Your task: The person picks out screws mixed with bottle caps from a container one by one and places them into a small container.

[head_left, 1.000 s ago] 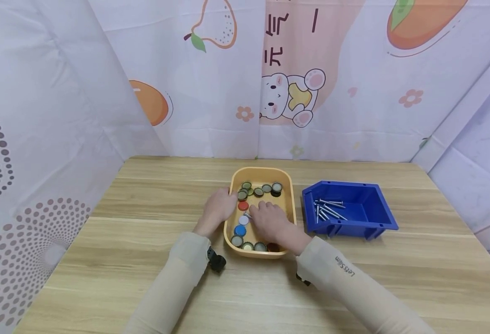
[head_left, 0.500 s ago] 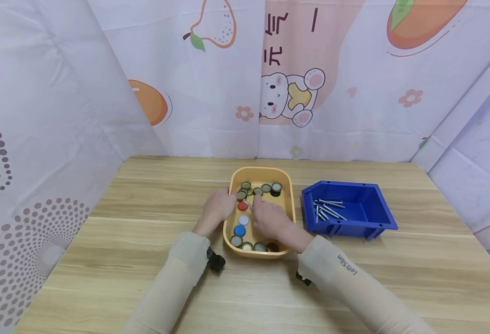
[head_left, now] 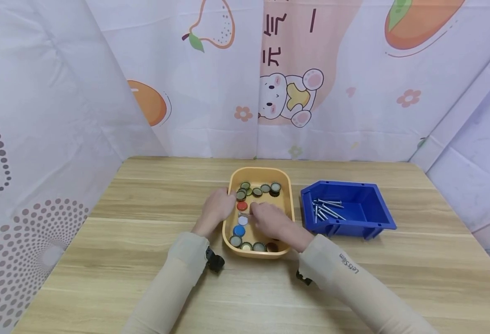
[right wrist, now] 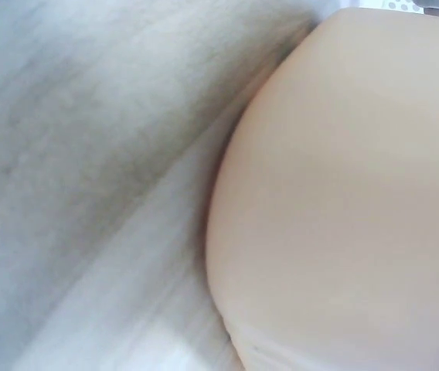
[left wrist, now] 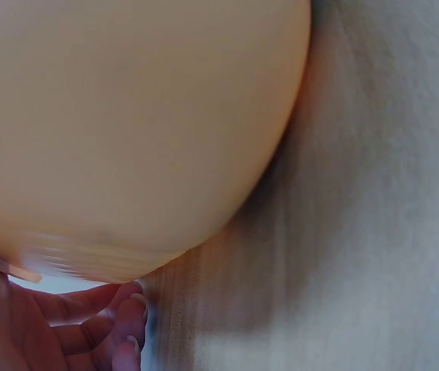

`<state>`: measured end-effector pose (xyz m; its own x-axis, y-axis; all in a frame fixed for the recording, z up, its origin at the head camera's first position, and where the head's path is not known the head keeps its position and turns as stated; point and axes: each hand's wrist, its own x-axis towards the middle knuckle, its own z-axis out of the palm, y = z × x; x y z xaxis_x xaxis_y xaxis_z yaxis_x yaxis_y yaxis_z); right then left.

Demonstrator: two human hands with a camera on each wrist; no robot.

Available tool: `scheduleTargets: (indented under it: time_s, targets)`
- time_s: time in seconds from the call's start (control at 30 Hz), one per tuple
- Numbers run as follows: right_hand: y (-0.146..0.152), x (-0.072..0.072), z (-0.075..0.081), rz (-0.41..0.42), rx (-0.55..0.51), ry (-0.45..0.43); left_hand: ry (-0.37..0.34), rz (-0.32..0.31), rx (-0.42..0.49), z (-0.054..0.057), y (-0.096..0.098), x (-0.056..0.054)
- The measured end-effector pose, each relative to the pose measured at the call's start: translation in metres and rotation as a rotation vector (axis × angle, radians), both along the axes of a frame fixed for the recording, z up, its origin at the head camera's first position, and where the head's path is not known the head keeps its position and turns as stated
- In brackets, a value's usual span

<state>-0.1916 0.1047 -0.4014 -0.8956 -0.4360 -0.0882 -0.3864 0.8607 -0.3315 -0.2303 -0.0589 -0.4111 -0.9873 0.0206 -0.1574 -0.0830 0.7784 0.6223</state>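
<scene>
A yellow-orange plastic tray [head_left: 292, 200] sits on the table with several bottle caps [head_left: 259, 247] inside. My left hand [head_left: 220, 205] grips the tray's left rim, its fingers [left wrist: 131, 317] against the outer wall in the left wrist view. Inside the tray, my right hand [head_left: 271, 220] pinches a thin metal screw [head_left: 243, 214], partly hidden by the fingers. The screw's tip end points left, between a red cap [head_left: 242, 205] and a white cap [head_left: 242, 221]. A blue cap [head_left: 239, 231] lies nearer to me. The right wrist view shows only the tray's outer wall [right wrist: 343, 185] and the tabletop.
Right of the tray stands a blue plastic bin [head_left: 357, 213] with several metal screws [head_left: 328, 209] in its left part. The wooden table [head_left: 153, 199] runs back to a printed curtain [head_left: 211, 102], and more curtain hangs at both sides.
With the screw pinched, my right hand moved toward the far end of the tray, then came back nearer, the screw now beside the white cap. My left hand stayed on the rim.
</scene>
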Motion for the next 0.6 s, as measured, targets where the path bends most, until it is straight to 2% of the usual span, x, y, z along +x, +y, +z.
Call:
scheduleTargets:
  time_s: [0.23, 0.6]
  targets:
    - [0.0007, -0.0003, 0.0031, 0.014, 0.093, -0.028, -0.013, -0.007, -0.002, -0.0004, 0.0001, -0.0008]
    - [0.0009, 0.0008, 0.0031, 0.003, 0.138, -0.07, -0.005, -0.005, 0.004, -0.0003, 0.0, -0.0003]
